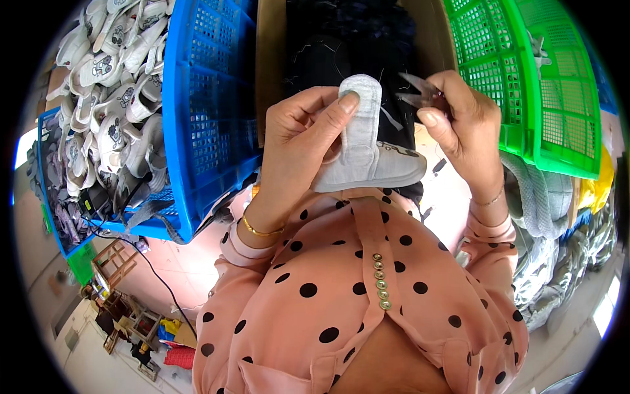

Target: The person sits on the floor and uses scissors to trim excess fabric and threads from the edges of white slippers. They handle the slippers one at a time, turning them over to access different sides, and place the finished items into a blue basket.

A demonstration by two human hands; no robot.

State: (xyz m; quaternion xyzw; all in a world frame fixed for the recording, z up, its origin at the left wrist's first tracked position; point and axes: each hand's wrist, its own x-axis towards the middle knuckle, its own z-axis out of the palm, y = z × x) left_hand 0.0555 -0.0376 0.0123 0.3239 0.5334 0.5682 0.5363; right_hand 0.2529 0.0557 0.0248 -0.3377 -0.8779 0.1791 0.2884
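Note:
A small light-grey shoe upper (371, 169) hangs in front of my chest, with a rounded strap standing up from it and a dark drawing near its toe. My left hand (308, 134) pinches the strap between thumb and fingers. Just right of the shoe, my right hand (466, 121) is closed around small metal thread snips (417, 93). Their pointed blades are apart and face the strap without touching it. The handle part of the snips is mostly hidden in my palm.
Ahead is a cardboard box (270, 59) with dark cloth inside. A blue crate (216, 98) stands left, beside a heap of pale shoes (111, 98). Green crates (518, 85) stand right, above grey woven material (538, 197). A black cable (157, 272) runs at lower left.

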